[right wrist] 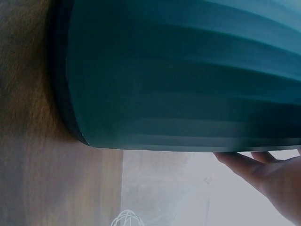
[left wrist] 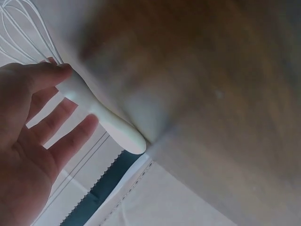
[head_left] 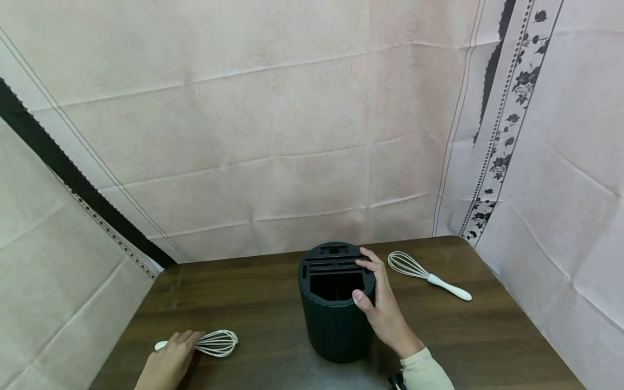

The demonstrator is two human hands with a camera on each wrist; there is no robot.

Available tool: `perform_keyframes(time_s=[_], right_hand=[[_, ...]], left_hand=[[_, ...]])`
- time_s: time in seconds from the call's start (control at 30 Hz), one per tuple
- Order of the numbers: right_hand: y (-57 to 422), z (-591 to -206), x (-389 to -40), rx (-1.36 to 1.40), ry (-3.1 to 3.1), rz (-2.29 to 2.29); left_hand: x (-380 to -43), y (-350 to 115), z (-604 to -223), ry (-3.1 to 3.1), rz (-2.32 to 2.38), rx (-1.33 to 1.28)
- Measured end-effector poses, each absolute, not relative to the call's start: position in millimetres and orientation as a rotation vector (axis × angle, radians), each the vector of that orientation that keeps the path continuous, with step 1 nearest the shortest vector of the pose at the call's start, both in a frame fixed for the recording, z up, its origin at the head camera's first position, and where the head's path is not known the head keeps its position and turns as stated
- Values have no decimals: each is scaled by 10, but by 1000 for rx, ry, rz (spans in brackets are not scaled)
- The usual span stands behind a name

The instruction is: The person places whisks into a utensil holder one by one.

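On the left of the table, my left hand (head_left: pixel 170 358) holds a white whisk (head_left: pixel 218 343) with thumb and fingers on its handle. The left wrist view shows the rounded handle end (left wrist: pixel 128 137) sticking out past the fingertips. My right hand (head_left: pixel 385 309) grips the right side of a dark green, round utensil holder (head_left: pixel 336 330), thumb and fingers over its rim. The holder stands upright, its lid showing narrow slots and one larger opening. Its ribbed side (right wrist: pixel 178 80) fills most of the right wrist view, where only part of the hand shows.
A second white whisk (head_left: pixel 429 277) lies on the brown wooden table (head_left: pixel 244 287), right of the holder near the back. Pale cloth (head_left: pixel 292 135) hangs behind the table and along both sides.
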State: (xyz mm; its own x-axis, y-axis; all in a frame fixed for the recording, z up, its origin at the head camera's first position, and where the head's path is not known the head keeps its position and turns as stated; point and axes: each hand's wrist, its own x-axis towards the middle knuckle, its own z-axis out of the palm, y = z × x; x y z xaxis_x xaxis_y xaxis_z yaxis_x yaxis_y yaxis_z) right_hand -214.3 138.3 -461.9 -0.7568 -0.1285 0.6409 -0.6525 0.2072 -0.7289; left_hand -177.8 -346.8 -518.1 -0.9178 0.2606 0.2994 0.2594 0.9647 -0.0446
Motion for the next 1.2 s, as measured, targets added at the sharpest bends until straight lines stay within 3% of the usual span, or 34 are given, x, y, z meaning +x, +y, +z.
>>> perform_keyframes(time_s=[1.2], right_hand=[[1391, -4616, -2136, 723, -2043, 1576]], left_hand=[[-1694, -3303, -4967, -2695, 103, -432]])
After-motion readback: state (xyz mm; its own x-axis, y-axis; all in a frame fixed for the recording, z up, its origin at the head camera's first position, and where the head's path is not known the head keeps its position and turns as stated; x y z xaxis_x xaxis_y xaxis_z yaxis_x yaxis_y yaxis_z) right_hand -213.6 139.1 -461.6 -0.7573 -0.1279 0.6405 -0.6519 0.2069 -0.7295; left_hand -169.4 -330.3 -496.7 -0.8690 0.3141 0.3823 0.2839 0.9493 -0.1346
